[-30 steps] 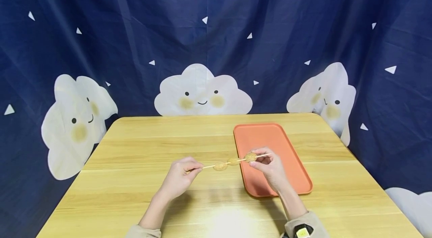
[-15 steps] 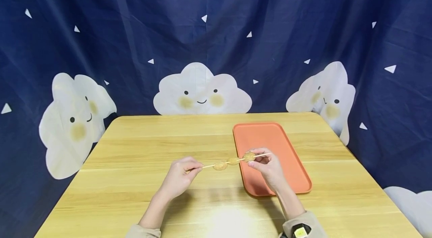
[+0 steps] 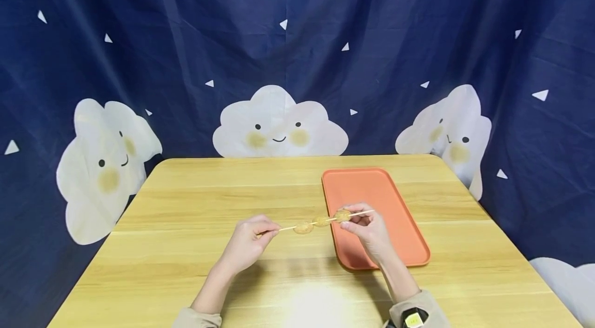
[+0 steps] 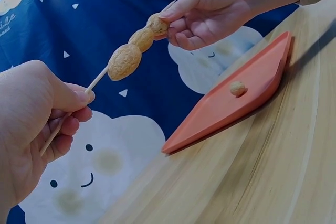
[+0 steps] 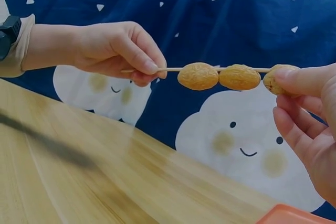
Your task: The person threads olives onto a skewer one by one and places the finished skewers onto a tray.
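A thin wooden skewer (image 3: 288, 228) runs through three golden-brown, wrinkled oval balls and is held up above the table. Thumb and fingers of my left hand (image 3: 248, 243) pinch its left end, the tail of the stick lying across the palm in the left wrist view. The first ball (image 5: 198, 76) and the middle ball (image 5: 239, 77) sit side by side. My right hand (image 3: 372, 232) pinches the third ball (image 3: 342, 215), at the right, between thumb and fingers. Beyond that ball the skewer's bare tip sticks out to the right in the head view.
An orange tray (image 3: 358, 183) lies on the wooden table (image 3: 209, 188), below and beyond my right hand. One more loose ball (image 4: 238, 88) rests on it in the left wrist view. A dark blue curtain (image 3: 251, 49) with smiling clouds hangs behind the table.
My right hand and its ball have shifted slightly left along the skewer, toward the middle ball. My left hand has stayed in place with its pinch.
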A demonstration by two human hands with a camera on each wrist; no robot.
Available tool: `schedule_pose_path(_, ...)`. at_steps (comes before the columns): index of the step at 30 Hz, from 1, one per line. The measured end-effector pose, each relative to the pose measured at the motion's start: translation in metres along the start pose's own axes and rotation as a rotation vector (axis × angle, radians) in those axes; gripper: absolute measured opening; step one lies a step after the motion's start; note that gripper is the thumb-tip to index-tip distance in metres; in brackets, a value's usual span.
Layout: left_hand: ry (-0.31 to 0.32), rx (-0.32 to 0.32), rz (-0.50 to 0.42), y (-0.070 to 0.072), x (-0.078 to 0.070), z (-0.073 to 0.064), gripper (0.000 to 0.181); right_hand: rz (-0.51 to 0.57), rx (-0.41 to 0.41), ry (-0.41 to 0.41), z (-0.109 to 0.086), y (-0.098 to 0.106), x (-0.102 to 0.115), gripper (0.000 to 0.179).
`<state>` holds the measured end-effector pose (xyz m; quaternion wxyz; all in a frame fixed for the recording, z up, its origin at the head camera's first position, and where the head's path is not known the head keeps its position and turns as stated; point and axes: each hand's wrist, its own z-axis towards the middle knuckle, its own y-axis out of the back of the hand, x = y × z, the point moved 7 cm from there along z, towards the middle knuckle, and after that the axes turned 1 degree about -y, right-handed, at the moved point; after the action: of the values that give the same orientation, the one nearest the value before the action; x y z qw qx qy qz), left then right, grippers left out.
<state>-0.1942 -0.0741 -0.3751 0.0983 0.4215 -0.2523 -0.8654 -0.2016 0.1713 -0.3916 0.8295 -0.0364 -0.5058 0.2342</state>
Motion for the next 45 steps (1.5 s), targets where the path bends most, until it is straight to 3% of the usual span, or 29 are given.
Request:
schedule_pose_path(8, -0.015, -0.014, 0.021, 0.002, 0.002, 0.001, 0.014, -0.016, 0.004, -0.02, -0.001, 0.001, -0.001, 0.033)
schedule_pose_path(15, -0.005, -0.027, 0.039, 0.006, 0.0, 0.002, 0.013, 0.072, 0.0, -0.008, 0.0, 0.008, 0.003, 0.032)
schedule_pose_path(19, 0.011, -0.037, 0.059, 0.008, 0.002, 0.001, 0.014, 0.057, -0.017, -0.022, -0.001, 0.014, 0.007, 0.033)
schedule_pose_path(22, 0.019, -0.038, 0.06, 0.009, 0.004, 0.001, 0.013, -0.026, -0.072, -0.031, -0.003, 0.025, 0.01, 0.03)
schedule_pose_path(27, 0.007, -0.038, 0.065, 0.009, 0.006, 0.0, 0.012, -0.258, -0.179, -0.065, -0.01, 0.055, 0.005, 0.019)
schedule_pose_path(34, 0.017, -0.044, 0.067, 0.011, 0.01, -0.001, 0.012, -0.305, -0.19, -0.066, -0.02, 0.1, -0.015, 0.024)
schedule_pose_path(40, 0.026, -0.046, 0.058, 0.011, 0.012, -0.002, 0.016, -0.481, -0.292, -0.239, -0.024, 0.113, -0.016, 0.037)
schedule_pose_path(45, 0.039, -0.043, 0.043, 0.01, 0.014, -0.003, 0.017, -0.607, -0.239, -0.341, -0.024, 0.121, -0.025, 0.044)
